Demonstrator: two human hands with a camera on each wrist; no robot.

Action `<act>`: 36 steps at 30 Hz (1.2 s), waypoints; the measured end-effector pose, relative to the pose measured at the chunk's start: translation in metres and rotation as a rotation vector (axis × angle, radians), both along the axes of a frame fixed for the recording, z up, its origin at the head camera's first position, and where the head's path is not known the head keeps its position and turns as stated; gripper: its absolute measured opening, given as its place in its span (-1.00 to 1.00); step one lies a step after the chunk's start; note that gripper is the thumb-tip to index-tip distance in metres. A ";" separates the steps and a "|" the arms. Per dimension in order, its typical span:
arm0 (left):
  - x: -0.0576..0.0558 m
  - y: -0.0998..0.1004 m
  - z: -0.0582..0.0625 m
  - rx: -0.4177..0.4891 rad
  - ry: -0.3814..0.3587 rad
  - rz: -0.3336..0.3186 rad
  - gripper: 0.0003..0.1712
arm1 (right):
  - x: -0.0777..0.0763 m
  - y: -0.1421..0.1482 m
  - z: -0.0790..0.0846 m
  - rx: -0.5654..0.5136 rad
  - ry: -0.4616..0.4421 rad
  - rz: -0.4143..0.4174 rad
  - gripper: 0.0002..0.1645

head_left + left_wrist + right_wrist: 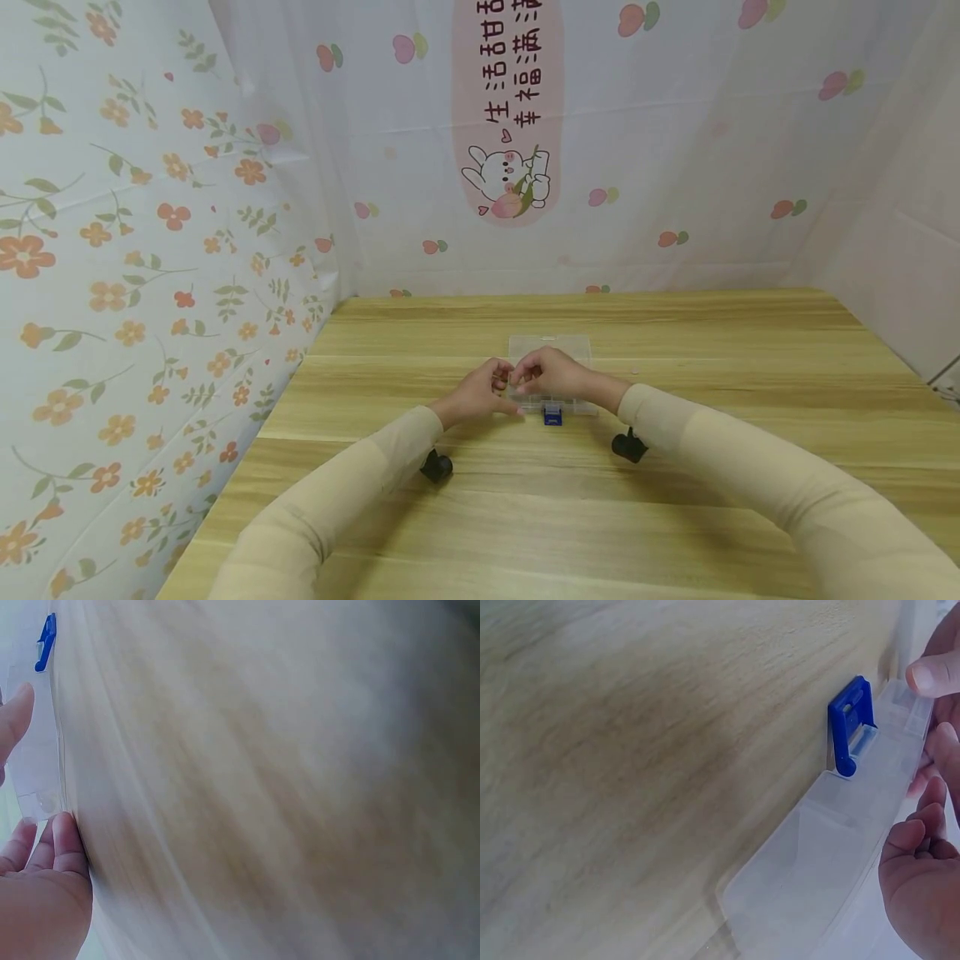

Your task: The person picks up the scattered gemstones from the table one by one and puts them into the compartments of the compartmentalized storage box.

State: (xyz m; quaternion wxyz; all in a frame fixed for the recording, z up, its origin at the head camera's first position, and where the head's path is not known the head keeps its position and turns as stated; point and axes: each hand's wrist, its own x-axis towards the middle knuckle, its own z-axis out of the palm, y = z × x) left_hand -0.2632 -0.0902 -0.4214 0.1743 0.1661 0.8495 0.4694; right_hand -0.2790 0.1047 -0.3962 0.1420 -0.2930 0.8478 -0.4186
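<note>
"Where's the box (817, 840)?"

"On the table (675, 500), at the person's twelve o'clock — clear plastic, its blue latch (552, 416) at the box's six o'clock."

"And the left hand (482, 392)?"

"At the box's nine o'clock. Fingers bent, thumb stretched out; I can't tell whether they grip the box."

"The right hand (553, 372)?"

"Over the box, fingertips towards nine o'clock — fingers curled in. Whether they pinch anything, I can't tell."

"What else?"

"A pale bit (634, 371) at the box's three o'clock, too tiny to make out."
</note>
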 end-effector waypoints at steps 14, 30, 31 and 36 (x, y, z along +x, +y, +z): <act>-0.001 0.000 -0.002 -0.010 0.016 -0.001 -0.21 | -0.002 -0.005 -0.004 0.070 0.025 0.009 -0.93; -0.001 0.001 -0.001 -0.005 0.005 0.002 -0.20 | 0.000 -0.006 -0.003 0.075 0.053 0.036 -0.93; -0.001 0.001 -0.002 -0.003 0.005 0.002 -0.20 | 0.000 -0.006 -0.004 0.076 0.052 0.035 -0.93; 0.001 0.000 -0.001 -0.001 0.002 0.002 -0.19 | 0.001 -0.006 -0.003 0.079 0.049 0.033 -0.93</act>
